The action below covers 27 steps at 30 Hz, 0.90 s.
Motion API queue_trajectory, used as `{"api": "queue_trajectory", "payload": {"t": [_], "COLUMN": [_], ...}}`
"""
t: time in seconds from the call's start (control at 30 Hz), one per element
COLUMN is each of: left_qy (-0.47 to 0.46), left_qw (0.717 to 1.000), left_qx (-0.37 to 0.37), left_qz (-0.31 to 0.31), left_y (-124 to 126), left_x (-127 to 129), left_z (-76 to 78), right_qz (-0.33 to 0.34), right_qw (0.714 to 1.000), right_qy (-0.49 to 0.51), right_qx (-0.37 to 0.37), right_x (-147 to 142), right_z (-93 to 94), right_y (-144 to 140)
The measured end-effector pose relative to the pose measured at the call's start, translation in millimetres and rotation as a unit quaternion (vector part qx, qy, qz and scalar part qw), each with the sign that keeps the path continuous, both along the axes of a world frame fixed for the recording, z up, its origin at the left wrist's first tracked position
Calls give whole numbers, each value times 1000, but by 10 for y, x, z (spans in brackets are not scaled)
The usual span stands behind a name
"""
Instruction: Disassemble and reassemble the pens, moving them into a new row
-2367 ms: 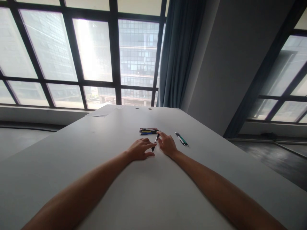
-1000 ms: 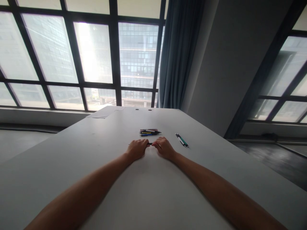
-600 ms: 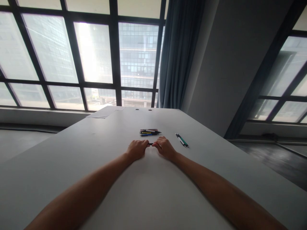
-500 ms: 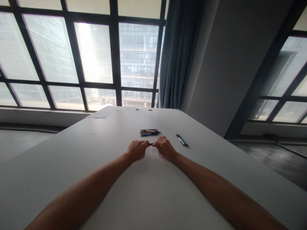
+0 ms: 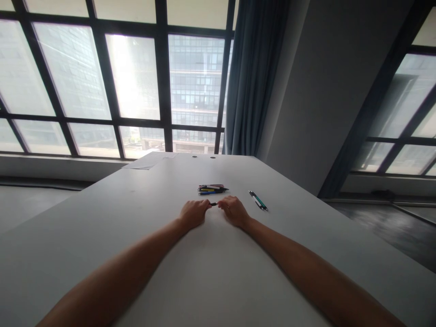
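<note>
Between my two hands, just above the white table [image 5: 211, 263], is a dark pen [image 5: 214, 204] with a light tip at its right end. My left hand [image 5: 195, 212] is closed round its left part. The fingers of my right hand [image 5: 233, 210] pinch the pen's right end. Most of the pen is hidden in my hands. Just beyond them lies a small pile of several pens [image 5: 213, 190], with blue, yellow and dark barrels. To the right of my right hand, a green-and-black pen [image 5: 260, 200] and a white-and-black pen [image 5: 255, 200] lie side by side.
White paper sheets [image 5: 145, 162] lie at the table's far left edge. Two dark round holes [image 5: 203, 157] are set in its far end. Beyond it are a large window [image 5: 136, 77], a blue-grey curtain [image 5: 247, 81] and a slanted grey pillar [image 5: 316, 100].
My right hand has shifted slightly to the right, so a little more of the pen shows between my hands. The pens on the table lie as before.
</note>
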<state>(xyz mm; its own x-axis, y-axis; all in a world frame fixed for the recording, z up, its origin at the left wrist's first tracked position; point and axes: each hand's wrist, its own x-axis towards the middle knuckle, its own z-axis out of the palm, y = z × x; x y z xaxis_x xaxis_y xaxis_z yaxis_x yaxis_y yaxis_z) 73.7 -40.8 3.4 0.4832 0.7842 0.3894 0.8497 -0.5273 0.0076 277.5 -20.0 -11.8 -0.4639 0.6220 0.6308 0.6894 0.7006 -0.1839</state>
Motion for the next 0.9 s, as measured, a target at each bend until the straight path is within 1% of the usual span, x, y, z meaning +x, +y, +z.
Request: {"api": "queue_trajectory", "payload": {"t": [0.17, 0.33, 0.47, 0.53, 0.7, 0.9], "left_qy": [0, 6, 5, 5, 5, 9], "left_qw": [1000, 1000, 1000, 1000, 1000, 1000], "left_qx": [-9, -6, 0, -1, -5, -9], "left_qz": [1, 0, -3, -2, 3, 2], "left_y": [-2, 3, 10, 11, 1, -17], "left_x": [-2, -6, -5, -3, -3, -2], "left_z": [4, 0, -2, 0, 12, 29], "right_qz": [29, 26, 17, 18, 8, 26], "right_qw": [999, 997, 998, 999, 998, 997], "right_qy": [32, 64, 43, 32, 56, 45], "right_qx": [-4, -19, -41, -40, -39, -56], "right_x": [-13, -33, -33, -34, -48, -50], "right_z": [1, -12, -8, -5, 7, 31], "right_y": [-9, -35, -13, -8, -45, -37]}}
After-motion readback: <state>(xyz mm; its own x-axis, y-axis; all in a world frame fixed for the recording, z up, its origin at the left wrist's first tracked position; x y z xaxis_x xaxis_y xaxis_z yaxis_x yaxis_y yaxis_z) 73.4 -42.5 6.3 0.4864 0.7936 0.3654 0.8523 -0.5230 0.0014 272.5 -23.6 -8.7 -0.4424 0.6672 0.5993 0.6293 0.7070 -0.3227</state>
